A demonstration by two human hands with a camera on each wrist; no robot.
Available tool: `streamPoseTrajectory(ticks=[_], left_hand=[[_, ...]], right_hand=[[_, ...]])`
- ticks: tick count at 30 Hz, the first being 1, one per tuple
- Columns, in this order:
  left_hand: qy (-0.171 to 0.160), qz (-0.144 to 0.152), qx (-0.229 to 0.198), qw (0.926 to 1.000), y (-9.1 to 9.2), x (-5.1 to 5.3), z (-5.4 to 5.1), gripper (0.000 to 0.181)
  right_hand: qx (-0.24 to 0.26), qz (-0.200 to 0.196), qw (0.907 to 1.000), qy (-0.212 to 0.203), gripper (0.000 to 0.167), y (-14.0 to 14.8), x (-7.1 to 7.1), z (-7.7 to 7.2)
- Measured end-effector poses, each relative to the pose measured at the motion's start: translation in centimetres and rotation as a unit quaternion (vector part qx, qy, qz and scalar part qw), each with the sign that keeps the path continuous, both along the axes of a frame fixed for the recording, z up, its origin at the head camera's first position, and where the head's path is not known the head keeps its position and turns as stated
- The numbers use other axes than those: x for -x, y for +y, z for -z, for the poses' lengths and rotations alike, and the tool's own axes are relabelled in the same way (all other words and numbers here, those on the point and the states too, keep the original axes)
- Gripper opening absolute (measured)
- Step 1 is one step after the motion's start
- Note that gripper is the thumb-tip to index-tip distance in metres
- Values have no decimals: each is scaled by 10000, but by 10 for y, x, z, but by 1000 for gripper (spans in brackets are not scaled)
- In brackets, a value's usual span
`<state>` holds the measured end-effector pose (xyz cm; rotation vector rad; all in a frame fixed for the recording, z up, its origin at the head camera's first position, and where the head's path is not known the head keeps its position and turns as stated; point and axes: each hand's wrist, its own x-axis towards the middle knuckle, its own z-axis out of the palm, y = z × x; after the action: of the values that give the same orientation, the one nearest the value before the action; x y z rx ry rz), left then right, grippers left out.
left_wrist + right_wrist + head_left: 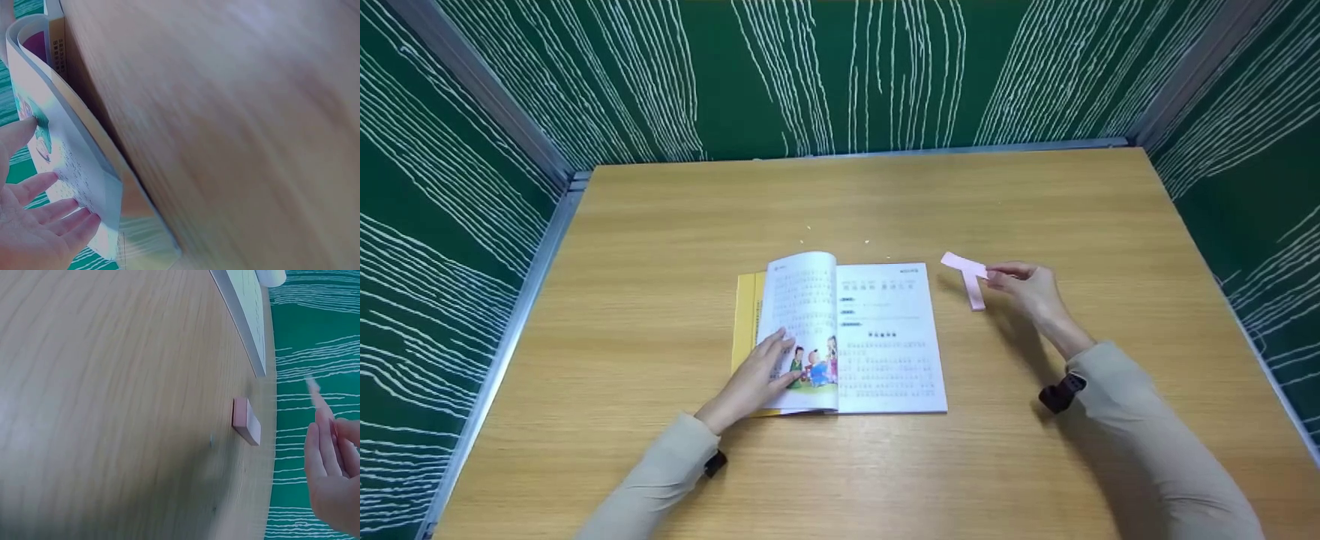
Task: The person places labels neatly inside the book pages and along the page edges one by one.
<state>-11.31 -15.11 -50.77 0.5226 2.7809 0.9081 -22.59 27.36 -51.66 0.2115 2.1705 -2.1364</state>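
Observation:
An open book [891, 367] with printed text lies on the table, its left page bearing a coloured picture of figures. My left hand [751, 379] rests on that page with fingers extended; the left wrist view shows the fingertips touching the curved page [84, 163]. Right of the book, my right hand [1031, 292] pinches one end of a thin pink paper strip [960, 263]. Under the strip lies a narrow pink block [973, 292], seen on the table in the right wrist view too; whether it is a sticky-note pad I cannot tell.
Small white specks [867, 241] lie on the wooden table [675, 225] beyond the book. A yellow cover [744, 315] sticks out under the left pages. Green panels [735, 90] with white lines stand around the back and sides.

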Motion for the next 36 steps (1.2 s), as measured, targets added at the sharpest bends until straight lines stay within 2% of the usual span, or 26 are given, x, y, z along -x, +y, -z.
streamPoseTrajectory(ticks=[4, 7, 10, 13, 18, 19, 25, 28, 33, 36], left_hand=[[-59, -16, 37, 10000, 0, 0, 0, 53], [-101, -19, 79, 9999, 0, 0, -1, 54], [-33, 26, 84, 10000, -1, 1, -1, 52], [15, 43, 78, 10000, -1, 1, 0, 51], [35, 15, 81, 10000, 0, 0, -1, 51], [37, 11, 83, 10000, 0, 0, -1, 51], [5, 20, 89, 10000, 0, 1, 0, 52], [-20, 13, 87, 10000, 0, 1, 0, 52], [-92, -26, 117, 9999, 0, 1, 1, 53], [-107, -31, 115, 9999, 1, 1, 1, 53]], right_hand=[[76, -182, 9998, -59, 19, -17, -12, -31], [-33, -247, 9995, -170, 31, -24, -13, -37], [-305, -406, 9987, -46, 32, -26, -11, -35], [-218, -652, 9975, 131, 25, -25, -4, -25], [-834, -750, 9937, -59, 21, -28, 2, -20], [-1229, -726, 9896, -150, 23, -31, 1, -24], [-1940, -1017, 9748, -431, 29, -35, 6, -27], [-1918, -1101, 9741, -466, 29, -37, 8, -26], [-1633, -1170, 9789, -385, 29, -40, 11, -23], [-1687, -1210, 9773, -411, 29, -41, 12, -22]])
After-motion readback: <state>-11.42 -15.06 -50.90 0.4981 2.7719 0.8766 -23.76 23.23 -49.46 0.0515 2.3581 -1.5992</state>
